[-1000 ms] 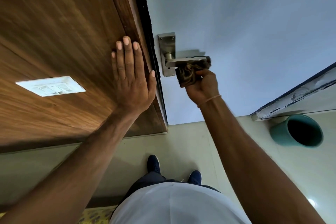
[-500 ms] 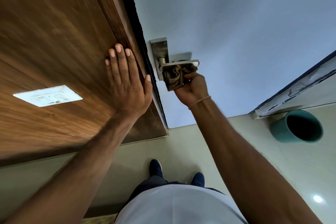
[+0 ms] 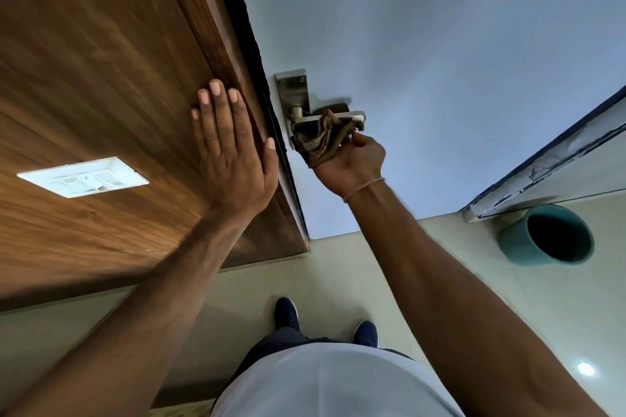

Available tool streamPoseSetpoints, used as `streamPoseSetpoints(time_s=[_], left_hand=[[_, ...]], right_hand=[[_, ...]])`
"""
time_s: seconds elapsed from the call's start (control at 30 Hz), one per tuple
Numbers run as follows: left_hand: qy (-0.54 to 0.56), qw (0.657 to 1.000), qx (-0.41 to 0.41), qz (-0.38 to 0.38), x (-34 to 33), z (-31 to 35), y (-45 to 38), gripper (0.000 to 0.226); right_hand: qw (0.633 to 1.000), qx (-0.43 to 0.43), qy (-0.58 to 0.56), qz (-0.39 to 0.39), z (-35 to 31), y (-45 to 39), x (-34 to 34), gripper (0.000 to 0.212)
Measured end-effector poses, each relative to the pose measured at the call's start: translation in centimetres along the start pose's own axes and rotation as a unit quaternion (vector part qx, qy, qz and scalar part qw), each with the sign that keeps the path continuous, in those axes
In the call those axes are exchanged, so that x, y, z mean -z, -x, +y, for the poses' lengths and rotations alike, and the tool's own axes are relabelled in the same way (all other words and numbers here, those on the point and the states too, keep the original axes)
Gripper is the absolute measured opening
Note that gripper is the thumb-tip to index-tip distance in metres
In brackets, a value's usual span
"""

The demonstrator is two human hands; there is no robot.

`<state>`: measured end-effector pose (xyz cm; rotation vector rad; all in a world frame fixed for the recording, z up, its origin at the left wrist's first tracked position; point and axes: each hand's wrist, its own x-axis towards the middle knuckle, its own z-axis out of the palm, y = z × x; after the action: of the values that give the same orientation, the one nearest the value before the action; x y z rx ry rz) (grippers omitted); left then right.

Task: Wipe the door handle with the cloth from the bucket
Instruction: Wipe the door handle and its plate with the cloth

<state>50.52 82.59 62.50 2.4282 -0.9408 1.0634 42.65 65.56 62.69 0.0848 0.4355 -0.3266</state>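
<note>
Clenched on the cloth point(image 3: 320, 142), my right hand point(image 3: 352, 162) had it bunched under and round the door handle point(image 3: 327, 118), centre of frame, just right of the door edge. Left hand point(image 3: 233, 159) lay flat, fingers spread, holding nothing, on the wood panel point(image 3: 101, 61) at centre-left. Cloth looked soft, limp, prob. damp: it'd drape and fold round the lever w/o effort, so best gripped as a wad in the palm, not by a corner. Handle looked like stiff brushed metal, likely slick when wet, and it pivots, so too much downward press could turn it. Lever's long axis ran roughly left-right in frame, free end pointing right, away from the backplate point(image 3: 293, 91). Teal bucket point(image 3: 545, 235) sat on the floor at lower right, well apart.
</note>
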Motion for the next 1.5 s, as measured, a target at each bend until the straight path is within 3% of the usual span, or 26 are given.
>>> streamPoseSetpoints(time_s=[0.07, 0.17, 0.33, 0.57, 0.67, 0.7, 0.73, 0.77, 0.87, 0.9, 0.93, 1.03, 1.1, 1.27, 1.5], left_hand=[[-0.001, 1.000, -0.004, -0.004, 0.0, -0.1, 0.0, 0.078], [-0.002, 1.000, -0.006, -0.011, 0.2, -0.3, 0.0, 0.077], [-0.002, 1.000, 0.001, -0.005, 0.2, 0.1, 0.0, 0.077], [-0.004, 1.000, 0.000, -0.003, 0.0, 0.0, 0.1, 0.078], [-0.003, 1.000, 0.006, -0.002, 0.0, 0.2, 0.0, 0.078], [-0.002, 1.000, 0.007, -0.001, 0.0, 0.2, 0.0, 0.078], [-0.002, 1.000, 0.007, -0.001, 0.0, 0.2, 0.0, 0.077], [-0.004, 1.000, 0.006, 0.000, 0.0, 0.2, 0.0, 0.077], [-0.006, 1.000, 0.008, 0.003, -0.1, 0.2, 0.0, 0.078], [-0.007, 1.000, 0.008, 0.004, -0.1, 0.2, 0.0, 0.078], [-0.009, 1.000, 0.008, 0.004, -0.1, 0.2, 0.0, 0.078], [-0.012, 1.000, 0.004, 0.004, -0.1, 0.1, 0.1, 0.077], [-0.013, 1.000, 0.003, 0.006, 0.0, 0.0, 0.1, 0.077], [-0.019, 1.000, 0.000, 0.003, 0.1, -0.1, 0.1, 0.076], [-0.017, 1.000, -0.002, 0.002, 0.0, -0.4, 0.1, 0.074]], right_hand=[[0.999, 0.014, -0.027, 0.009, -0.9, 0.3, 0.3, 0.044], [0.997, 0.030, -0.071, 0.003, -1.9, 0.0, 0.4, 0.056], [0.999, 0.011, 0.006, 0.038, 1.2, -0.8, -0.4, 0.043], [0.996, 0.079, 0.023, 0.026, -3.8, -0.3, 0.0, 0.035], [0.965, 0.168, 0.196, 0.041, -3.8, -0.5, -0.5, 0.027], [0.922, 0.231, 0.306, 0.060, -3.7, -0.6, -0.5, 0.028], [0.853, 0.298, 0.424, 0.063, -3.6, -0.8, -0.4, 0.030], [0.756, 0.358, 0.545, 0.061, -3.6, -1.0, -0.3, 0.032], [0.360, 0.441, 0.821, 0.043, -3.3, -1.1, -0.5, 0.036], [0.268, 0.448, 0.852, 0.028, -2.6, -0.8, -1.0, 0.036], [0.215, 0.445, 0.869, 0.007, -1.7, -0.4, -1.6, 0.037], [0.141, 0.418, 0.896, -0.058, -0.1, 0.0, -3.0, 0.042], [0.115, 0.391, 0.911, -0.066, -1.0, -0.1, -3.6, 0.042], [0.135, 0.352, 0.926, 0.028, -3.1, -0.3, -3.6, 0.036], [0.071, 0.450, 0.887, -0.072, 1.8, 0.1, -0.8, 0.041]])
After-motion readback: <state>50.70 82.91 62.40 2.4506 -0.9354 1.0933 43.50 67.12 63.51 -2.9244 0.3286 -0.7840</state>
